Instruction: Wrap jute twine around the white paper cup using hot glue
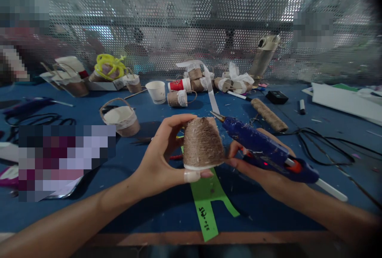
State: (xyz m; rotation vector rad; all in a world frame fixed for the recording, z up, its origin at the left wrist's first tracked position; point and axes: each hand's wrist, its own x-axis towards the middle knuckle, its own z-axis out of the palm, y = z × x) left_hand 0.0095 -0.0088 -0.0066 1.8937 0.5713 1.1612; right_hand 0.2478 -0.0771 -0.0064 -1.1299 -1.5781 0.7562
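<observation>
Blue work surface (167,210), cluttered, backed by perforated metal mesh (191,19). Left hand (161,162) holds a twine-wrapped cup (203,142) upside down above the surface, fingers clamped on its left side and white rim, narrow end up. Right hand (262,170) grips a blue glue gun (262,146), fingers closed round the handle. Nozzle points up-left, tip just beside the cup's upper right edge; contact cannot be judged. Twine spool (268,115) lies behind.

A blue table (298,210) fills the lower frame; its wooden front edge (179,237) is seen at the bottom. A perforated metal screen (191,19) spans the upper frame. Bright ceiling lights are glimpsed through its holes, upper right. The scene is dimly lit.
</observation>
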